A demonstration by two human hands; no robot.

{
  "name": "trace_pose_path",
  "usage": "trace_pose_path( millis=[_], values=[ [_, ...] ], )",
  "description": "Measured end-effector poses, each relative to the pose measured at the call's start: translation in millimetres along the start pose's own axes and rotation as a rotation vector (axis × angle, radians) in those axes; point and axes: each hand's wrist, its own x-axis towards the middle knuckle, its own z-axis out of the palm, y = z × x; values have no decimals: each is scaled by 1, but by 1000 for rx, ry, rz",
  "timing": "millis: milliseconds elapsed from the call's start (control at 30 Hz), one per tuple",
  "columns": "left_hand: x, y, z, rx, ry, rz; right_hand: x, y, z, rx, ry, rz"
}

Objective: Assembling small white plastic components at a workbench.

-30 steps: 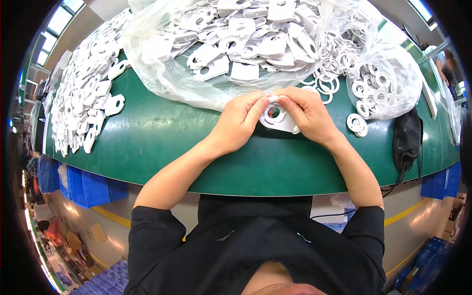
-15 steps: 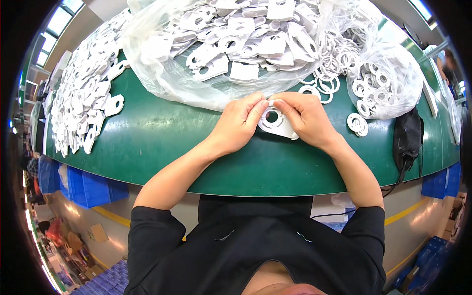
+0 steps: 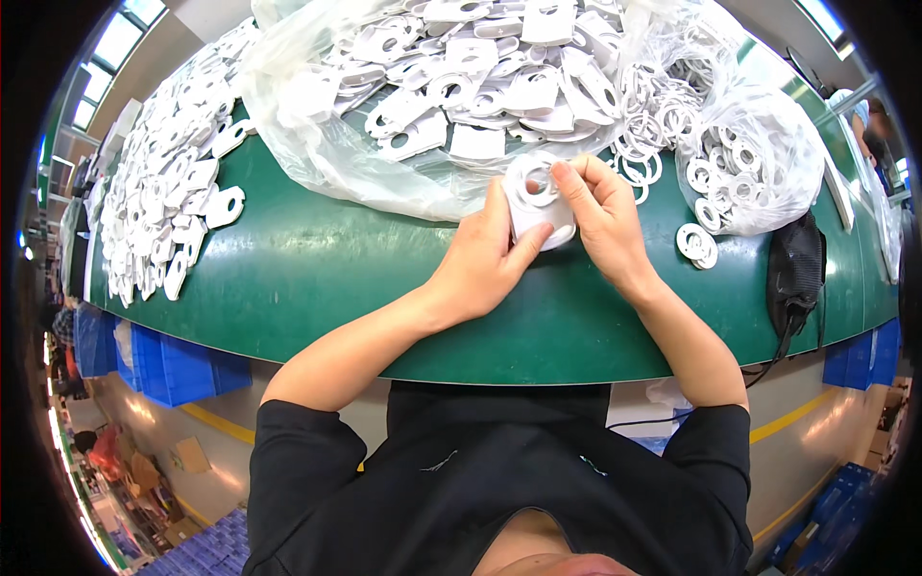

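Note:
My left hand (image 3: 480, 259) grips a white plastic plate (image 3: 545, 219) with a round hole near one end, its thumb lying across the flat body. The plate is tilted, hole end away from me, just above the green table. At the hole lies a white ring (image 3: 520, 173); whether it is seated or loose I cannot tell. My right hand (image 3: 610, 226) pinches the ring's right side between thumb and finger. Beyond my hands, more such plates (image 3: 477, 139) are heaped on a clear plastic bag (image 3: 403, 187). Loose white rings (image 3: 642, 144) spread out behind my right hand.
Another pile of white plates (image 3: 163, 202) covers the table's left side. To the right are a clear bag of rings (image 3: 754, 168), a small ring stack (image 3: 697, 246) and a black pouch (image 3: 795, 269). Blue bins (image 3: 178, 365) stand below the green table (image 3: 317, 307).
The plate has turned so its hole end points away from me and has tilted up. My left hand has shifted to its lower body; my right fingers have moved onto the ring's side.

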Motion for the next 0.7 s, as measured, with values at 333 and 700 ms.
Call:
trace_pose_path(
  millis=[333,700],
  values=[
    [5,-10,-30,111,-244,71,8,-18,-11,-560,-213,-197],
    [41,36,-163,108,-131,-317,2,-32,-29,-726,-242,-79]
  ],
)
